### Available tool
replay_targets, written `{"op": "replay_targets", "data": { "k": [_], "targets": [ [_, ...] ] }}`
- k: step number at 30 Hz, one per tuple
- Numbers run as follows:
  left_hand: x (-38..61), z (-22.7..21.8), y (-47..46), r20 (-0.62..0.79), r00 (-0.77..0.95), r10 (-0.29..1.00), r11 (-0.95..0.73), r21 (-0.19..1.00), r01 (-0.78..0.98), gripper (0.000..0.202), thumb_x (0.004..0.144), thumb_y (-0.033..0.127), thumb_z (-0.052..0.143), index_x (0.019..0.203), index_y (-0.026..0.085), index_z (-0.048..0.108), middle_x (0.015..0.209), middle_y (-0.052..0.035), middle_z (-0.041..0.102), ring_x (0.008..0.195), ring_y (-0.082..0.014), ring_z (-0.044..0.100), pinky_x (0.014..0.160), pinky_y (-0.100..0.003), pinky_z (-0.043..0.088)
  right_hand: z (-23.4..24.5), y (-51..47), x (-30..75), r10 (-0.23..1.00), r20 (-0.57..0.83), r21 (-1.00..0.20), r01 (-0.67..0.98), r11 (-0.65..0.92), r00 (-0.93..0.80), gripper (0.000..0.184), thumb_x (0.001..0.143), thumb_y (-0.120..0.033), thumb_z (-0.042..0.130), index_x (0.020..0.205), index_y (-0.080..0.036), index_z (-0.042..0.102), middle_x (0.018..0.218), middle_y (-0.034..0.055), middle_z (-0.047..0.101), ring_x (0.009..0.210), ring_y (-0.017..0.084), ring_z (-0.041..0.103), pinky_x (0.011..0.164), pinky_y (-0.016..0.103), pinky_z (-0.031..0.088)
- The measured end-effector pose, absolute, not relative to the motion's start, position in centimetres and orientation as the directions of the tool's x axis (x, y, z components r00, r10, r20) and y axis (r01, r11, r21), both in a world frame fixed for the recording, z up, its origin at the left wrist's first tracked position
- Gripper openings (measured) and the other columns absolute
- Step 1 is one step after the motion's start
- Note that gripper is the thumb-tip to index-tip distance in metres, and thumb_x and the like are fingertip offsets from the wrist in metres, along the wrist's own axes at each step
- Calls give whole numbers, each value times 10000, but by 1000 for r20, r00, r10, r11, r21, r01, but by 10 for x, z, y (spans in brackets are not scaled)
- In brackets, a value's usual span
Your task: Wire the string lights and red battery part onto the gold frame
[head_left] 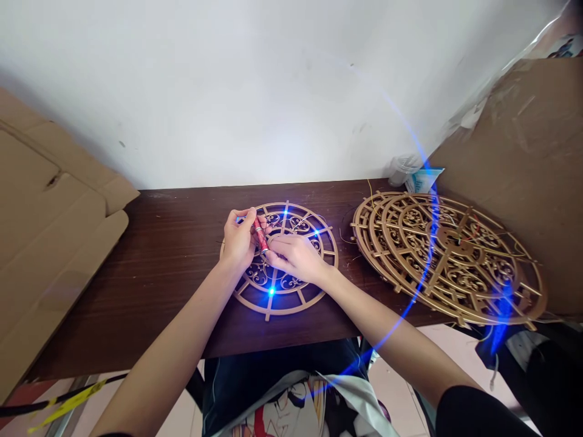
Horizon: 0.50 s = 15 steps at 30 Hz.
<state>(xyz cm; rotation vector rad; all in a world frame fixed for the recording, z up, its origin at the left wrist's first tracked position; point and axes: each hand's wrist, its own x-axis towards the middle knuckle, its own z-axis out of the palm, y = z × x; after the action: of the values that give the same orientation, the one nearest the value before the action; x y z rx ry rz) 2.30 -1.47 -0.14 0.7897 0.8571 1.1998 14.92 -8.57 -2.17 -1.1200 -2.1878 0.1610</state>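
A round, gold-brown lattice frame [298, 309] with scrollwork lies flat on the dark table, and several blue lights glow on it. Over its left half, my left hand [239, 240] is closed around a thin red cylinder [260, 235], which looks like a battery and is tilted, with silvery ends. Dark thin wires run near its upper part. My right hand [296, 258] is at the lower end of the cylinder, fingers pinched together. Whatever those fingertips grip is too small to make out.
To the right, several similar gold frames [460, 303] are stacked, with loose wires on top. Behind them stand a clear cup [401, 172] and a blue-white packet [423, 180]. Cardboard [54, 212] leans at the left; a brown panel [514, 139] stands at the right. A white wall [228, 91] backs the table.
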Motion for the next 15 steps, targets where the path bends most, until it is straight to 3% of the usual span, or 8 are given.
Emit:
{"op": "replay_targets", "data": {
  "k": [4, 7, 12, 15],
  "targets": [
    [22, -4, -11, -110, 111, 988, 149, 876, -459, 253, 812, 228, 710, 800, 183, 461, 588, 29, 632, 511, -93, 608, 546, -219, 539, -20, -86, 150, 794, 492, -416, 704, 575, -357, 362, 982, -284, 384, 673, -172, 538, 676, 24, 569, 640, 134, 504, 646, 263, 372],
    [18, -6, -6, -121, 71, 990, 140, 874, -466, 252, 813, 214, 708, 804, 181, 458, 599, 21, 642, 521, -96, 619, 583, -238, 551, -14, -86, 153, 830, 499, -530, 671, 519, -249, 373, 972, -271, 393, 653, -168, 556, 649, 22, 578, 619, 127, 513, 630, 258, 375],
    [12, -2, -2, -86, 22, 996, 87, 899, -428, 240, 814, 225, 701, 821, 185, 464, 619, 15, 655, 498, -100, 611, 558, -234, 537, -8, -83, 161, 908, 418, -876, 279, 394, 32, 410, 974, -425, 422, 744, -160, 633, 653, 18, 628, 564, 114, 545, 588, 248, 433],
    [11, 5, -7, 48, 29, 998, -34, 928, -372, 248, 795, 235, 715, 827, 196, 472, 647, 20, 662, 463, -96, 588, 487, -205, 493, -6, -78, 165, 932, 340, -940, 57, 336, 128, 431, 943, -514, 454, 770, -166, 641, 664, 21, 632, 550, 113, 541, 559, 250, 452]
  ]
}}
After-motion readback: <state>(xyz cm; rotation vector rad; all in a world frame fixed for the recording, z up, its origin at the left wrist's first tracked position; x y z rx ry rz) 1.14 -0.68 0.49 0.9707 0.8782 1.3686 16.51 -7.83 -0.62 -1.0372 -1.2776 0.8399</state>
